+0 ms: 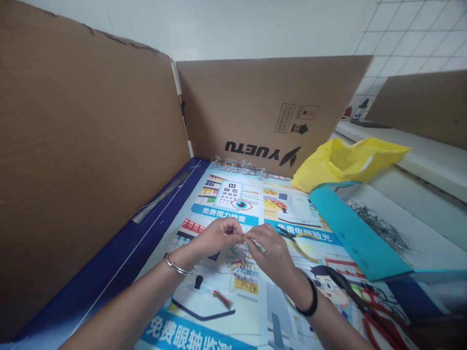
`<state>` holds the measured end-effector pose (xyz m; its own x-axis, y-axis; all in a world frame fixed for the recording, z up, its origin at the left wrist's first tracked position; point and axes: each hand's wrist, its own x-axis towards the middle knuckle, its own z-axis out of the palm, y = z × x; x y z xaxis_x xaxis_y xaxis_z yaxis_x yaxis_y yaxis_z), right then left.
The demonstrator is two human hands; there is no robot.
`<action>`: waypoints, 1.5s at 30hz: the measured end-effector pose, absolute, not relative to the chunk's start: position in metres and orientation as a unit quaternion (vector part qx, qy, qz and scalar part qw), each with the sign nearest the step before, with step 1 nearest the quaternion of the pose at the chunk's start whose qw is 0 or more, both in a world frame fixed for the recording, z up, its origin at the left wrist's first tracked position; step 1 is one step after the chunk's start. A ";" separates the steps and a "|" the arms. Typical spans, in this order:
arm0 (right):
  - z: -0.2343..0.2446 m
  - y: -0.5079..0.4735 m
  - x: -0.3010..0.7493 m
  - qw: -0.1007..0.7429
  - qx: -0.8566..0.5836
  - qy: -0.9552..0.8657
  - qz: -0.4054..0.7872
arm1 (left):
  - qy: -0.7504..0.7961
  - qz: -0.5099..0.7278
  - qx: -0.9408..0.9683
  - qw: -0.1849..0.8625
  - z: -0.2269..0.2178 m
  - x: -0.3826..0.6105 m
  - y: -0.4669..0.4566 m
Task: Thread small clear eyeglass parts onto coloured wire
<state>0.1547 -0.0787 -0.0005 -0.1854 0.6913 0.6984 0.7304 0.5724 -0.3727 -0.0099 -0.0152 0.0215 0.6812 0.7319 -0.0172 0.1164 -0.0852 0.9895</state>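
My left hand (224,232) and my right hand (272,250) meet over the printed sheet, thumbs and forefingers pinched together at their tips. Between them is a piece of thin wire, mostly hidden by the fingers. Just below lies or hangs a loose tangle of thin wire (239,265) with green and red bits; I cannot tell whether it is joined to the held piece. Pliers with yellow handles (304,248) lie beyond my right hand. A short bundle of coloured strands (222,300) rests nearer me.
Cardboard panels (91,146) stand at the left and back. Silvery wire pieces (241,165) line the back edge, and pale strips (160,197) lie at left. To the right are a yellow bag (328,165), a teal box (357,233) holding grey wires, and red-handled scissors (381,330).
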 end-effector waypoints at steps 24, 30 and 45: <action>0.004 -0.080 0.158 0.469 -0.417 -0.776 0.068 | 0.308 0.248 0.667 0.631 0.018 -0.013 -0.012; 0.004 -0.078 0.158 0.444 -0.503 -0.728 0.143 | 0.317 0.243 0.695 0.598 0.021 -0.013 -0.013; 0.003 -0.077 0.158 0.420 -0.533 -0.708 0.195 | 0.340 0.232 0.731 0.545 0.023 -0.011 -0.017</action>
<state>0.1576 -0.0767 0.0030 -0.0793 0.9186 0.3871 0.5918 0.3559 -0.7233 -0.0113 -0.0166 0.0227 0.6615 0.7493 -0.0310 0.2436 -0.1756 0.9538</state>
